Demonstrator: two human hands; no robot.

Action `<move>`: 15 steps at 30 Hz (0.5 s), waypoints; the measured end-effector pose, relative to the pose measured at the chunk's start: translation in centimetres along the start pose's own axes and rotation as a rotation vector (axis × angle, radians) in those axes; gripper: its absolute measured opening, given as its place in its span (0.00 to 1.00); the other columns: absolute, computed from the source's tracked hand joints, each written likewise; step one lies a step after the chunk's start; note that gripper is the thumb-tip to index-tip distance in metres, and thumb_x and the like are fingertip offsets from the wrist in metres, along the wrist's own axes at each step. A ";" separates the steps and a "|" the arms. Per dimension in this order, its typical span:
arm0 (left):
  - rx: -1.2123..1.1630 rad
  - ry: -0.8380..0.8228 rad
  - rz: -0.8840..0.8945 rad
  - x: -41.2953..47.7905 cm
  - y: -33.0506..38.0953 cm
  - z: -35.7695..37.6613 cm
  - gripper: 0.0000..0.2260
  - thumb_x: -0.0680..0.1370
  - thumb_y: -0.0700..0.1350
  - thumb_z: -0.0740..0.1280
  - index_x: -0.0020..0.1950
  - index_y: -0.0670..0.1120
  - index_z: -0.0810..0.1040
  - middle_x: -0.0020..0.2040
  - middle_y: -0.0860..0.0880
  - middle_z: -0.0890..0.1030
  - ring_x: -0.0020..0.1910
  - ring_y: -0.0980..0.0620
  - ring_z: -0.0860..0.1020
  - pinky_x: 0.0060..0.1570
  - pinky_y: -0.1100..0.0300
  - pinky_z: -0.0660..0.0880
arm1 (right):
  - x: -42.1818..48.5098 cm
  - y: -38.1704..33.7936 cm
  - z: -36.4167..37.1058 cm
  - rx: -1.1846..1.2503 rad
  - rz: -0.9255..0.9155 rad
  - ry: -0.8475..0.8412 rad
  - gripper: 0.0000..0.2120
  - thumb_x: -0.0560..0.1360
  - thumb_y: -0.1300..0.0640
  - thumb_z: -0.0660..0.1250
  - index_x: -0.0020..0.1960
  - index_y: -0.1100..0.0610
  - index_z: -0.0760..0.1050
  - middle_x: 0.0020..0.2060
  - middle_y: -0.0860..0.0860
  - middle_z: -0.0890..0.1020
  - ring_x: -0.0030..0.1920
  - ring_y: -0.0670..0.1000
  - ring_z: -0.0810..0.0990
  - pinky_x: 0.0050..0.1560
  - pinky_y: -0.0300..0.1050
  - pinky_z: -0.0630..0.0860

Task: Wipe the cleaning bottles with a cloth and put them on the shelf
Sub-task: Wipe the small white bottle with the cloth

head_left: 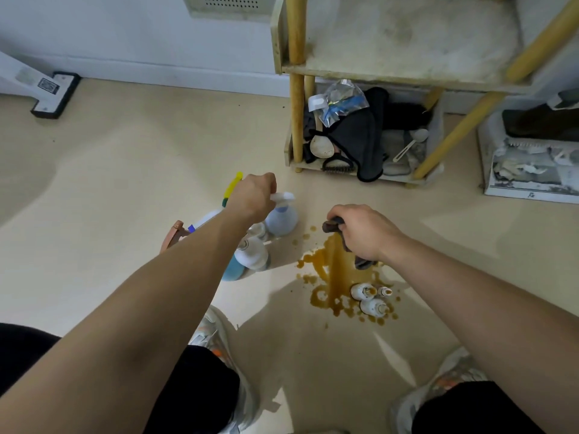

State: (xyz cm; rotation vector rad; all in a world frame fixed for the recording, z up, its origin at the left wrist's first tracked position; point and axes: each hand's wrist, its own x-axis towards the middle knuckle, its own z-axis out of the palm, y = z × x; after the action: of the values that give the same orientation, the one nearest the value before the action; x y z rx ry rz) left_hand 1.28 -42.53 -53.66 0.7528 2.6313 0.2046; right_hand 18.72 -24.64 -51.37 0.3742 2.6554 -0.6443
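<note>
- Head view took in the wooden shelf ahead and to the right, its middle board bare and stained, its bottom tier crowded with dark rags.
- Everything else sat on the pale floor, where a brown spill spread between the person's knees and the shelf.
- A cluster of cleaning bottles stood upright just left of the spill, partly hidden under the left forearm.
- At the far edge of that cluster stood the pale blue pump bottle, long axis vertical, directly beneath the left hand and well short of the shelf.
- Three small bottles stood in the near part of the spill, closer to the right arm.
- The left hand had its fingers curled round the pump bottle's white head — the nearer hand by far, already placed to lift it.
- The right hand clutched a dark cloth above the spill, just right of the pump bottle and apart from it.
- Judged from this, the coming move turned on bringing bottle and cloth together — a short sideways reach — before any carry forward and rightward to the shelf.
</note>
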 end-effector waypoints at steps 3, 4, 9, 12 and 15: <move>0.017 -0.044 -0.014 -0.1 -0.5 -0.2 0.10 0.74 0.40 0.69 0.54 0.47 0.76 0.51 0.42 0.80 0.45 0.43 0.76 0.39 0.55 0.70 | -0.8 0.4 -0.4 0.028 0.014 0.022 0.17 0.82 0.62 0.57 0.66 0.48 0.73 0.57 0.50 0.78 0.51 0.54 0.76 0.50 0.50 0.77; 0.025 -0.059 -0.024 -0.2 -0.8 -0.2 0.10 0.74 0.41 0.70 0.55 0.47 0.76 0.51 0.42 0.80 0.45 0.44 0.75 0.40 0.55 0.70 | -1.1 0.5 -0.5 0.038 0.021 0.024 0.16 0.82 0.61 0.57 0.66 0.48 0.73 0.56 0.51 0.78 0.50 0.54 0.77 0.49 0.50 0.77; 0.062 -0.046 -0.039 -1.5 -0.1 -1.0 0.19 0.76 0.46 0.71 0.66 0.47 0.74 0.59 0.44 0.78 0.52 0.44 0.77 0.47 0.53 0.75 | -2.6 0.6 -2.0 0.107 0.049 0.042 0.14 0.82 0.60 0.59 0.65 0.48 0.74 0.53 0.54 0.82 0.47 0.53 0.81 0.51 0.51 0.80; 0.069 0.030 0.055 -2.7 2.4 -2.7 0.21 0.77 0.50 0.71 0.68 0.48 0.73 0.62 0.46 0.77 0.58 0.43 0.77 0.53 0.50 0.77 | -3.8 0.3 -3.4 0.152 0.050 0.103 0.15 0.82 0.60 0.62 0.66 0.50 0.76 0.60 0.54 0.81 0.58 0.55 0.80 0.58 0.50 0.78; -0.200 -0.079 0.217 -4.7 6.0 -4.1 0.21 0.76 0.52 0.74 0.68 0.50 0.76 0.60 0.50 0.80 0.54 0.52 0.79 0.58 0.54 0.77 | -5.3 0.3 -4.8 0.249 0.025 0.136 0.16 0.80 0.61 0.66 0.67 0.50 0.76 0.62 0.52 0.81 0.62 0.53 0.79 0.62 0.46 0.74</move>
State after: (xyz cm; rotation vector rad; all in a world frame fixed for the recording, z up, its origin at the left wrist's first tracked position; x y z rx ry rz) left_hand 6.14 -40.14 -46.88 0.9549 2.4082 0.4801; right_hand 22.11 -22.96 -45.25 0.5378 2.6976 -0.9783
